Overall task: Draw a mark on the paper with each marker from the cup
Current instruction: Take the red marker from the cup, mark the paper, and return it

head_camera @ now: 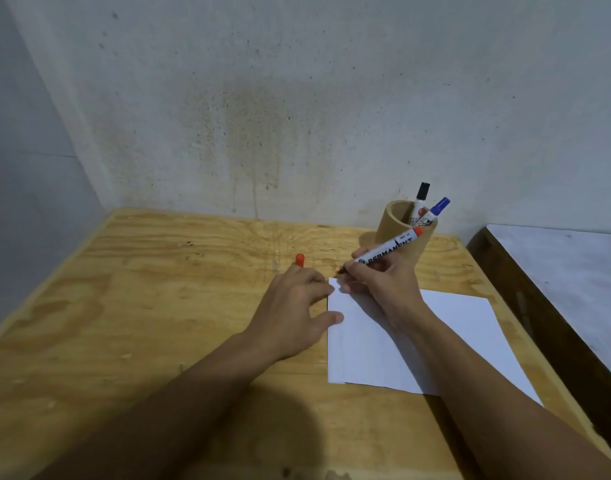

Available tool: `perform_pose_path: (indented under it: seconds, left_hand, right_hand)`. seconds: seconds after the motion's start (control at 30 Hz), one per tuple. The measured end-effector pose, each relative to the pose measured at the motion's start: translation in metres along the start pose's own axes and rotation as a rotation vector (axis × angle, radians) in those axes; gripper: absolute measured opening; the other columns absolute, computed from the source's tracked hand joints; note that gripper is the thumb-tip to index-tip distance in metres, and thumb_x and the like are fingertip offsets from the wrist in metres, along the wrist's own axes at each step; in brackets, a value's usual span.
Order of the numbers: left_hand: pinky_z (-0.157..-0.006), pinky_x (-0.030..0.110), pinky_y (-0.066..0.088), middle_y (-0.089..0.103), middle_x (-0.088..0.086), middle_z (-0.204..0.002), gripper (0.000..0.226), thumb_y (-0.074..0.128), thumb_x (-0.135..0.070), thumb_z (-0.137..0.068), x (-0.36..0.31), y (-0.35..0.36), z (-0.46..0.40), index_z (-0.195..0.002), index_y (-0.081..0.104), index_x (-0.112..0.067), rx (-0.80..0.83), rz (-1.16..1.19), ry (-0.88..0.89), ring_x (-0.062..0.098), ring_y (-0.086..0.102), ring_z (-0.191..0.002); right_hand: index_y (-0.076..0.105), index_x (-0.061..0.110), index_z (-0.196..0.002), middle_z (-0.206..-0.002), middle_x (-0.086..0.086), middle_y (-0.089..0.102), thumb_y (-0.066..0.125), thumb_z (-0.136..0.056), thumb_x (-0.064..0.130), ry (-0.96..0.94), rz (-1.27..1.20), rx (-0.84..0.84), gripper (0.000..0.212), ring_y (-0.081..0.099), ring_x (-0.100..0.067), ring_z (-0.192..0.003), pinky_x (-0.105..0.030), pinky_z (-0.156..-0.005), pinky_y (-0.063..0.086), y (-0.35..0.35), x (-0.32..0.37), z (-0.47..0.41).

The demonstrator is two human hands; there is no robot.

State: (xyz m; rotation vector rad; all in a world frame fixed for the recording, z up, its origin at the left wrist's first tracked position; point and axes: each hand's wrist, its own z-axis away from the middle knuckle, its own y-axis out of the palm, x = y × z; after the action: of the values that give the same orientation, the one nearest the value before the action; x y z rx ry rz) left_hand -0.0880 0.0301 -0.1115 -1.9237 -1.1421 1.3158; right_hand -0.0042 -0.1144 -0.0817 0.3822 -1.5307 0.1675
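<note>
A white sheet of paper [446, 337] lies on the wooden table [151, 306]. My right hand [383, 285] grips a white permanent marker [388, 249] with a red end, its uncapped tip near the paper's far left corner. My left hand [293, 306] rests at the paper's left edge, fingers touching it, with a red marker cap [299, 260] sticking out past its fingers. Behind my right hand stands a tan cylindrical cup [394, 223] holding a black-capped marker [421, 199] and a blue-capped marker [437, 209].
The table sits in a corner of stained grey walls [297, 98]. To the right, across a narrow gap, is another surface with a pale top and dark edge [556, 271].
</note>
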Motion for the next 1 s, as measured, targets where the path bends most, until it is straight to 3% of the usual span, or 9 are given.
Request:
perform_pose_path:
  seconds: [0.17,0.3,0.7,0.87,1.0]
  left_hand:
    - [-0.100,0.035,0.035,0.061,-0.004,-0.119,0.047,0.065,-0.051,-0.077,0.001,0.004,0.002,-0.114,0.068,-0.021,0.016,-0.059,-0.018,0.013,0.048,-0.113]
    - [-0.099,0.033,0.036,0.062,-0.005,-0.118,0.046,0.064,-0.050,-0.078,0.003,0.005,0.005,-0.114,0.067,-0.021,-0.013,-0.056,0.000,0.013,0.049,-0.112]
    - [-0.100,0.034,0.037,0.060,-0.006,-0.119,0.048,0.064,-0.052,-0.078,0.001,0.004,0.006,-0.116,0.066,-0.023,0.002,-0.034,-0.028,0.012,0.048,-0.113]
    - [-0.100,0.037,0.038,0.060,-0.005,-0.121,0.049,0.063,-0.052,-0.079,0.001,0.005,0.007,-0.117,0.065,-0.022,0.009,-0.033,-0.034,0.013,0.048,-0.113]
    - [-0.101,0.035,0.036,0.060,-0.004,-0.123,0.049,0.063,-0.051,-0.079,0.000,0.003,0.006,-0.119,0.064,-0.023,0.016,-0.039,-0.045,0.013,0.047,-0.115]
  right_hand:
    - [0.059,-0.015,-0.090,-0.070,-0.017,0.055,0.061,-0.081,-0.021,-0.065,0.088,0.041,0.012,0.061,-0.009,-0.051,-0.020,-0.050,0.053,0.004,-0.003,0.001]
    - [0.059,-0.017,-0.086,-0.070,-0.016,0.061,0.068,-0.079,-0.015,-0.107,0.215,0.010,0.011,0.065,-0.007,-0.056,-0.019,-0.053,0.055,-0.001,-0.013,-0.004]
    - [0.069,-0.008,-0.085,-0.081,-0.026,0.072,0.077,-0.077,0.000,-0.155,0.348,-0.028,0.014,0.073,-0.034,-0.073,-0.035,-0.067,0.063,-0.008,-0.020,-0.007]
    - [0.068,-0.009,-0.086,-0.082,-0.027,0.071,0.077,-0.078,0.000,-0.160,0.354,-0.015,0.015,0.072,-0.031,-0.071,-0.029,-0.065,0.062,-0.008,-0.022,-0.006]
    - [0.067,-0.011,-0.086,-0.081,-0.028,0.069,0.077,-0.078,0.000,-0.171,0.361,-0.010,0.016,0.071,-0.037,-0.073,-0.036,-0.067,0.063,-0.008,-0.023,-0.007]
